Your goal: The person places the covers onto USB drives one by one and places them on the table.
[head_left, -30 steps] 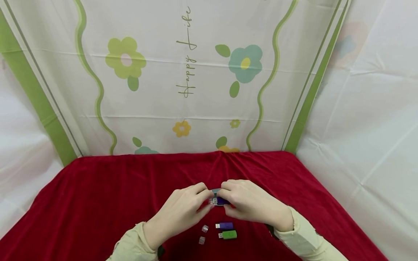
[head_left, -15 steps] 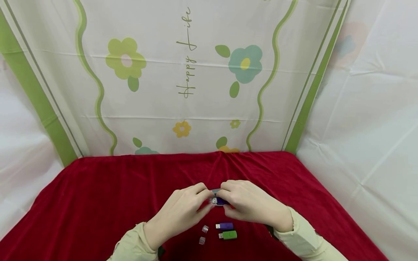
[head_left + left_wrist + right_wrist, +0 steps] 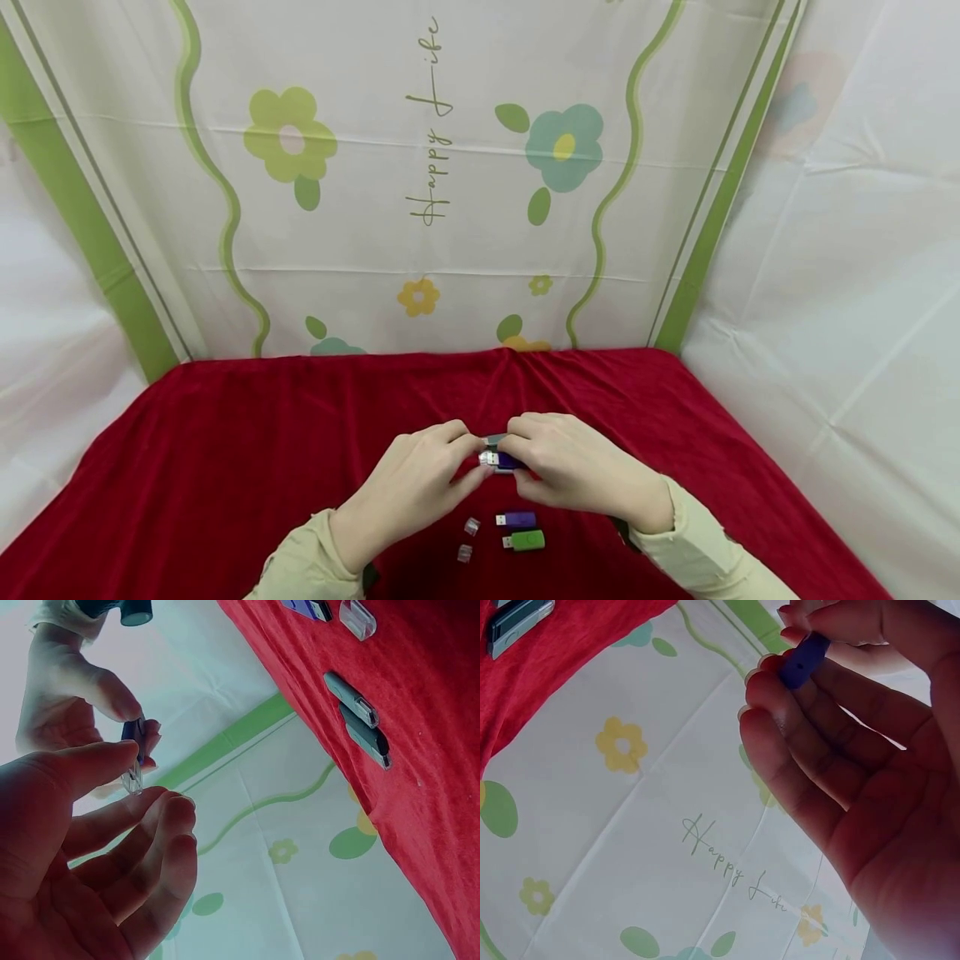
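Note:
My right hand (image 3: 566, 458) pinches a purple USB stick (image 3: 805, 661) between thumb and fingers, its metal plug pointing left. At that plug end, my left hand (image 3: 422, 471) holds a small clear plastic cap (image 3: 133, 780) between thumb and forefinger. Cap and plug meet or overlap; how far the cap sits over the plug cannot be told. The left hand's other fingers are loosely bent. Nearer the body on the cloth lie another purple USB stick (image 3: 516, 520) and a green USB stick (image 3: 528, 541), both uncapped, with two loose clear caps (image 3: 471, 526) to their left.
Grey USB sticks (image 3: 352, 701) lie on the red cloth (image 3: 300, 433) beyond the hands, partly hidden by them in the head view. A flower-printed curtain (image 3: 360, 242) hangs behind the table, and white fabric (image 3: 862, 333) closes the right side.
Both hands stay almost in place. The held stick's plug and the clear cap have shifted very slightly between the fingertips, and the cap shows brighter. The things on the cloth have not moved.

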A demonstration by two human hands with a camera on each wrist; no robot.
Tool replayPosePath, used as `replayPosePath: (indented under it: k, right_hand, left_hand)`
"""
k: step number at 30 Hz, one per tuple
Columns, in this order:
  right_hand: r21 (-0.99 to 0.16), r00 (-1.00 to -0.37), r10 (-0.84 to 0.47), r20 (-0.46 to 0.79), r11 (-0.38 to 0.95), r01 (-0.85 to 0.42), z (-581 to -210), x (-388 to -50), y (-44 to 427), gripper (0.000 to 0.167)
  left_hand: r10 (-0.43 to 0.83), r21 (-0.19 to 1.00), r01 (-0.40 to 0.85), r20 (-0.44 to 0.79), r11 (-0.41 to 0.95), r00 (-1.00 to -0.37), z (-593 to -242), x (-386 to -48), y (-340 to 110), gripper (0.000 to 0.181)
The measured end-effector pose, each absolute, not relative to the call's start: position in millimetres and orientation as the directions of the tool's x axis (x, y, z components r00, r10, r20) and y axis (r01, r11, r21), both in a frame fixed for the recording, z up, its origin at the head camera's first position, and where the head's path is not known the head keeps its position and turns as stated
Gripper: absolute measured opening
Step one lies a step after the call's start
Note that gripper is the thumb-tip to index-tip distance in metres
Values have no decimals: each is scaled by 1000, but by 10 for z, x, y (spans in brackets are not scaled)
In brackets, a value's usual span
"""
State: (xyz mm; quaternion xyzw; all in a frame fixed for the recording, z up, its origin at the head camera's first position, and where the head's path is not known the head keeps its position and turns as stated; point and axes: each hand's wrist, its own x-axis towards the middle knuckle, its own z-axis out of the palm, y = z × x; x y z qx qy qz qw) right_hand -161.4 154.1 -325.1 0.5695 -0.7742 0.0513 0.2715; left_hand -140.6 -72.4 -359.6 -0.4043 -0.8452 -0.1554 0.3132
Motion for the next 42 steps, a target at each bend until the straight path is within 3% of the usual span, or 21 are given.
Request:
replayPosePath:
  k: [20, 31, 42]
  right_hand:
    - [226, -185, -854, 486, 327, -917, -3239, -1641, 1544, 28]
    - [195, -206, -848, 489, 337, -921, -3237, -1625, 1542, 21]
    - [174, -214, -849, 483, 332, -927, -3275, -1626, 1550, 25]
  left_hand:
    - [589, 5, 785, 658, 620, -470, -3572, -1423, -731, 13]
    - [589, -8, 782, 663, 623, -462, -3569, -1419, -738, 13]
    - [588, -15, 777, 663, 629, -463, -3558, -1410, -740, 15]
